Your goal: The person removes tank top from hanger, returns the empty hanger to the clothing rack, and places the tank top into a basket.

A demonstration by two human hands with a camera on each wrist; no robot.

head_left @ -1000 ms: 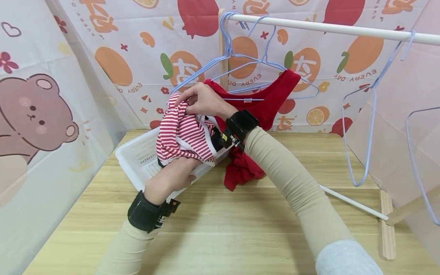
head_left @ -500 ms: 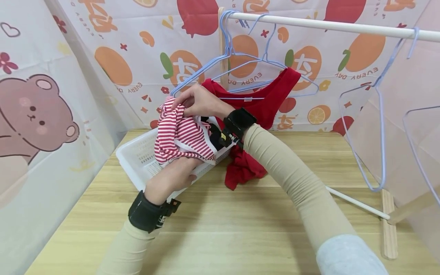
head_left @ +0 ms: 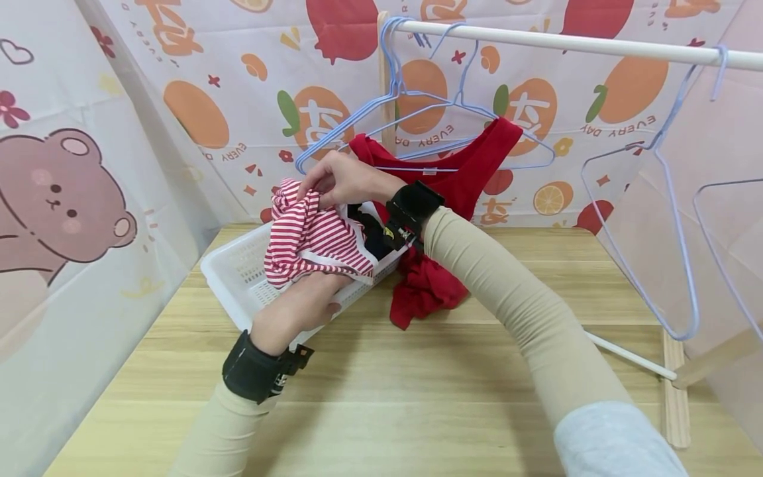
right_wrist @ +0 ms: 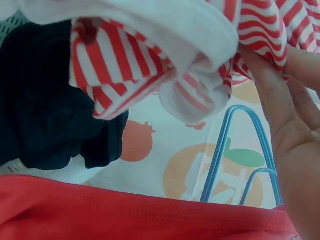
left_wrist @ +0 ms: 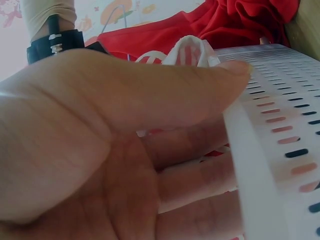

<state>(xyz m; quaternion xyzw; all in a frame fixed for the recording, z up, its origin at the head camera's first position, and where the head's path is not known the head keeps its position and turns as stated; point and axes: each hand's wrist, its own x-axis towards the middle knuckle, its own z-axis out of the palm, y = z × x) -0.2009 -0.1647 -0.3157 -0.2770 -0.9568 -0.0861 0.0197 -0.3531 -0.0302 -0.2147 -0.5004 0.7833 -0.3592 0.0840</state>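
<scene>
A red-and-white striped garment (head_left: 324,235) with white trim hangs bunched over the white perforated basket (head_left: 225,281). My right hand (head_left: 352,180) pinches its upper part between thumb and fingers, also seen in the right wrist view. At the near side of the basket, my left hand (head_left: 304,308) grips the rim. In the left wrist view the thumb lies over the basket wall (left_wrist: 275,135) and the other fingers go behind it. Black cloth (head_left: 372,235) lies in the basket, partly covered by the striped garment.
A red sleeveless top (head_left: 477,165) hangs on a blue hanger (head_left: 536,142) behind my right hand, its lower part (head_left: 423,295) on the table. Other blue hangers (head_left: 685,265) hang along the white rail (head_left: 566,44). A rack foot (head_left: 675,397) stands at right.
My right hand has moved slightly down and left, lowering the striped garment towards the basket. The hanger at the right has swung and turned wider. My left hand stays at the rim.
</scene>
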